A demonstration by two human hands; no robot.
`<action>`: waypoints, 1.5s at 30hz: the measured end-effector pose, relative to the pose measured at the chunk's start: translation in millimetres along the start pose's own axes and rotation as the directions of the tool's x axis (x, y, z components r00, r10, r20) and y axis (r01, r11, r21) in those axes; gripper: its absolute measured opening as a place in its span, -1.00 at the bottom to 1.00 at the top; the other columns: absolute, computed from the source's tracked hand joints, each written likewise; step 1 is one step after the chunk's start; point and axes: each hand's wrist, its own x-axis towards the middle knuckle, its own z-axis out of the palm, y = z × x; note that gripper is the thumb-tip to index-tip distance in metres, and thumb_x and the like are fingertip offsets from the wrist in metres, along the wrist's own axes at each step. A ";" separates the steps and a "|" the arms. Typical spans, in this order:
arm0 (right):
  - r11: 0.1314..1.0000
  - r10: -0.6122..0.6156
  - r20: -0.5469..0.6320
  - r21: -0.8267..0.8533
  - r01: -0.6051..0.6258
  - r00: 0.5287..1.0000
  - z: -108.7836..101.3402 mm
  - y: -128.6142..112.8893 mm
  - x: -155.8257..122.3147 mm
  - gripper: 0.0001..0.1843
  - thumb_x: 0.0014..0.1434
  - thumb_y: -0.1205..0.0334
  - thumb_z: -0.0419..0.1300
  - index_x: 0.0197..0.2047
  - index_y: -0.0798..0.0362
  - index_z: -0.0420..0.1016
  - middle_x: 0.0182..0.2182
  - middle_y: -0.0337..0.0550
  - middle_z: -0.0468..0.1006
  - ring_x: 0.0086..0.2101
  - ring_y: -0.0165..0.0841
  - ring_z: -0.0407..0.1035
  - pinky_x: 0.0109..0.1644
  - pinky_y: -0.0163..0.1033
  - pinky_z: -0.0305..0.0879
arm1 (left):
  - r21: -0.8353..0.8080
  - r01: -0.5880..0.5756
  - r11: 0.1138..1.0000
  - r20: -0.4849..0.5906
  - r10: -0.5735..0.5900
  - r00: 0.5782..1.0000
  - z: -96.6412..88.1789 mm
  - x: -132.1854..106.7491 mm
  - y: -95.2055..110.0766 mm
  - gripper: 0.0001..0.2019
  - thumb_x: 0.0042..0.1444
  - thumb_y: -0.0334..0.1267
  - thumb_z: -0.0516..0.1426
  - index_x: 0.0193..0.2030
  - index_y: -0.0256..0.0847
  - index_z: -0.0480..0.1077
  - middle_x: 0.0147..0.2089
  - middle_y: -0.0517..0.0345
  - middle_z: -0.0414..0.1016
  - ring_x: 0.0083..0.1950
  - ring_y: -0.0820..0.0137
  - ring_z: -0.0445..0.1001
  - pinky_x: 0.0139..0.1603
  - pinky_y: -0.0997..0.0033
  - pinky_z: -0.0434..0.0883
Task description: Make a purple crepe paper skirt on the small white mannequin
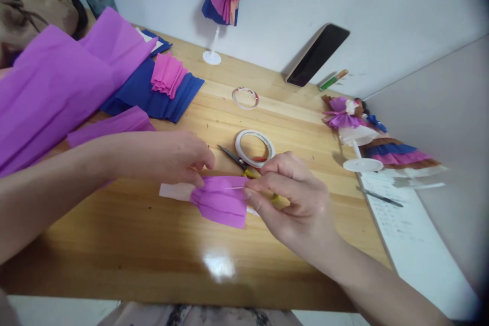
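Observation:
A strip of purple crepe paper (221, 209), gathered at its left end, lies on the wooden table in front of me. A pale strip (175, 191) sticks out from that gathered end. My left hand (175, 158) is over the paper's upper left, fingers loosely bent and apart, a fingertip at its edge. Between thumb and fingers, my right hand (298, 204) pinches a thin white stick-like piece (235, 188) that reaches across the paper. Scissors (233, 157) with yellow handles lie behind, partly hidden by the right hand, beside a roll of white tape (239, 147).
Purple crepe paper (72, 76) and folded blue paper (153, 94) with a pink pleated piece (168, 75) lie left. A clear ring (234, 98), a paper figure on a stand (212, 57), a phone (319, 56) and a green pen (332, 80) stand or lie behind. Another paper-skirted figure (401, 150) is right.

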 end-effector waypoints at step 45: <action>0.980 0.113 0.203 0.137 -0.143 0.973 -30.0 13.3 -6.1 -0.87 0.15 0.38 0.30 -0.23 -0.02 0.55 -0.41 -0.17 0.52 -0.36 -0.29 0.44 -0.27 -0.13 0.41 | -0.173 -0.051 0.984 0.098 0.069 0.993 15.2 24.6 14.8 -0.77 -0.04 -0.44 0.06 -0.66 -0.24 0.15 -0.66 0.30 0.19 -0.57 0.55 0.14 -0.56 0.49 0.06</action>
